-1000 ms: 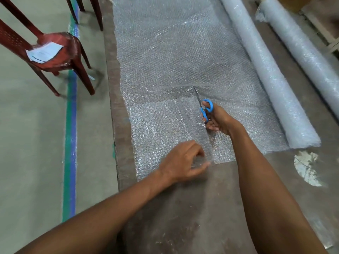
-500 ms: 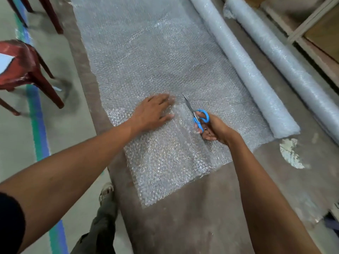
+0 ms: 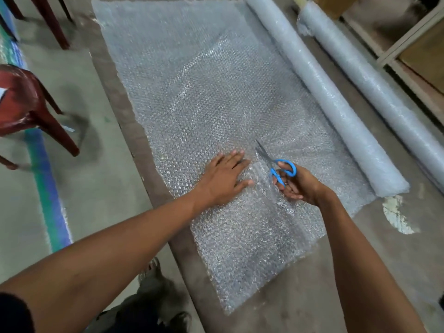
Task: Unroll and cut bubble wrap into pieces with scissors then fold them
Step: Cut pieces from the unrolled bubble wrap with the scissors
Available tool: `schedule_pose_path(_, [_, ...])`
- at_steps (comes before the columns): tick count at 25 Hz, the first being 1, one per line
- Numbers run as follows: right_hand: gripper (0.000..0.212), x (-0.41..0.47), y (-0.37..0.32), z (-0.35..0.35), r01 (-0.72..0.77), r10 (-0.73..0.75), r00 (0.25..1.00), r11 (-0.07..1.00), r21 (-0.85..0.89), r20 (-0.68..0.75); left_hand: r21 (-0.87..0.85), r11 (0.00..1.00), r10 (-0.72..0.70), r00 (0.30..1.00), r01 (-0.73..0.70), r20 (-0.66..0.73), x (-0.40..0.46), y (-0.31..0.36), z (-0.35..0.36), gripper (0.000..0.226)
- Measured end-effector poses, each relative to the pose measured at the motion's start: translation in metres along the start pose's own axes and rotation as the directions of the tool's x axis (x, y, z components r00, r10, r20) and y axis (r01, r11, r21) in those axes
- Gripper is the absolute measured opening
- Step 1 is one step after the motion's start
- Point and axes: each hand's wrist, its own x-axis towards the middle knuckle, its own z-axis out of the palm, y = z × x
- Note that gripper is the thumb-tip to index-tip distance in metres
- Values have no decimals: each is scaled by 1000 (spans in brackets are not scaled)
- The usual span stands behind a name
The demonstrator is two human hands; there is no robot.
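Just one cam here, head-mounted and wide-angle, looking forward and down along the desk (image 3: 300, 306) from close above. Both forearms reach in from the bottom edge, floor (image 3: 91, 169) visible off to the left.

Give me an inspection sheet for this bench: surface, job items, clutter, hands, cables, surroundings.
Surface: worn brown table with a pale chipped patch near the right side.
Job's things: bubble wrap sheet lies unrolled flat, partly cut from the near edge; blue-handled scissors point away along the cut; bubble wrap roll rests on the sheet's right side.
Clutter: second roll lies farther right.
Hands: left hand presses flat on the sheet beside the cut; right hand has its grip on the scissors.
Cables: nothing seen.
Surroundings: red plastic chair on the floor at left; wooden shelving at upper right.
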Motion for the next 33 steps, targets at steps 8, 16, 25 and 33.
schedule_pose_path(8, [55,4,-10,-2,19,-16,999,997,-73,49,-136,990,5,989,-25,-148,20,-9,-14,43])
schedule_pose_path(16, [51,-14,7,-1,16,-16,1000,1000,-5,-9,-323,946,-121,959,33,-256,57,-6,-24,18])
schedule_pose_path(25, [56,-10,5,-8,22,-23,998,1000,15,59,-450,885,-223,956,117,-190,66,-8,-20,5])
schedule_pose_path(33, [57,10,-12,-12,45,-37,989,998,-51,141,-555,823,-264,946,120,-186,64,-7,-22,5])
